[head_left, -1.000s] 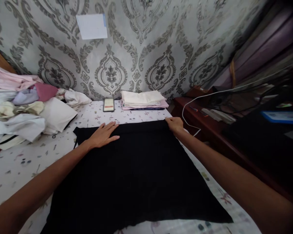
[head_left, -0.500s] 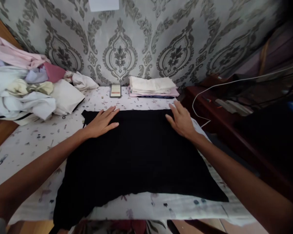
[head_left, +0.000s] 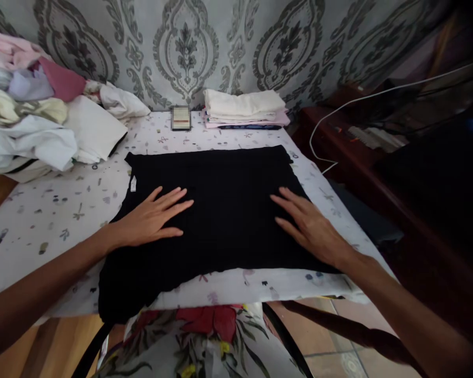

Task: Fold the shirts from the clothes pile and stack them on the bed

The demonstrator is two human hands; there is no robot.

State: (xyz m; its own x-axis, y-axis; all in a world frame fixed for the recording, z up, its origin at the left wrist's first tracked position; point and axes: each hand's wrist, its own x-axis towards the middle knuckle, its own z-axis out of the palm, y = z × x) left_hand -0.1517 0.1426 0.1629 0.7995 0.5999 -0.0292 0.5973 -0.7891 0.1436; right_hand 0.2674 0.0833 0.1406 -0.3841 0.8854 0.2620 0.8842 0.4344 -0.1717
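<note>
A black garment lies spread over the patterned white cloth, its top edge nearly straight and its lower left part reaching the table's front edge. My left hand rests flat on the garment's left part, fingers spread. On the right part lies my right hand, palm down with its fingers apart. Neither hand holds anything. A small white tag shows at the garment's left edge.
Rumpled clothes are heaped at the back left. Folded cloths and a small framed card stand at the back of the table. A white cable runs over dark red furniture on the right.
Both hands have slid toward me over the garment, away from its top edge. The view has shifted down, and the tag and a floral cloth below the table now show.
</note>
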